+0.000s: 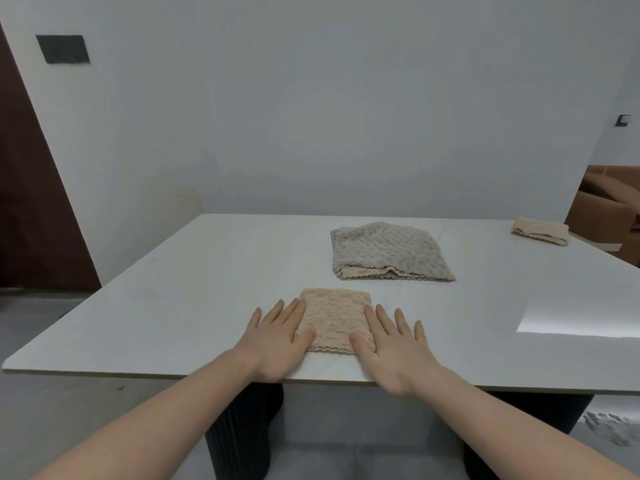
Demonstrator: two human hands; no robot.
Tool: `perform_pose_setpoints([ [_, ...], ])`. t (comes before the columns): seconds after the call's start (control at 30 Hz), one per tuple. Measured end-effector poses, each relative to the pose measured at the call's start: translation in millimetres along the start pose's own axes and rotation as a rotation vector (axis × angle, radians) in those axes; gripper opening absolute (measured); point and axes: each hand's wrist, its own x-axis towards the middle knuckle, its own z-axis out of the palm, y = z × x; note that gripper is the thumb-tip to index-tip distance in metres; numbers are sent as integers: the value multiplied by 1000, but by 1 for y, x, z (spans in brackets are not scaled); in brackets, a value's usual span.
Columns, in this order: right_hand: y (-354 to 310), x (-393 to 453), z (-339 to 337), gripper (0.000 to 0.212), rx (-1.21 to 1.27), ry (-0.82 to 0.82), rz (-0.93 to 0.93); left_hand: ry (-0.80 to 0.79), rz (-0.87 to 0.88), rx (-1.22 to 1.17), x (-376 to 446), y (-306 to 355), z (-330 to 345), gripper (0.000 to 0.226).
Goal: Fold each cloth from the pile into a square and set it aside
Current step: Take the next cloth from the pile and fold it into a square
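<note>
A: Where was the peach cloth (335,319)?
B: Near front edge of worktop (207,271), folded square. Left hand (280,337) & right hand (390,344) lay flat, fingers straight, one on each side edge, gripping nothing.
A: Best move?
B: Prob. press creases flat, then slide it to the folded one (540,231) far right; pile (389,252) waited behind.

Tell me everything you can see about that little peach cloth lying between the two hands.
The peach cloth is a small, nubbly, terry-like piece folded into a neat near-square of several layers, with wavy scalloped edges showing along its near side. It lies flat near the front edge of the white table. The left hand rests open on its left edge and the right hand on its right edge, fingers straight, thumbs on the near corners. No other cloth touches it.
</note>
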Motion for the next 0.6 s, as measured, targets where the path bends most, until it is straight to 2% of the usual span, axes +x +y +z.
perform_pose_setpoints([
  [0.1, 0, 1, 2, 80, -1, 20, 0, 86, -15, -48, 1, -1, 5, 61],
  [0.23, 0, 0, 6, 83, 19, 53, 8, 171, -86, -125, 1, -2, 6, 65],
  [0.37, 0, -4, 5, 85, 40, 87, 13, 178, -92, -143, -2, 4, 0, 74],
  [0.6, 0, -8, 6, 83, 22, 76, 3, 115, -27, -118, -6, 1, 2, 72],
])
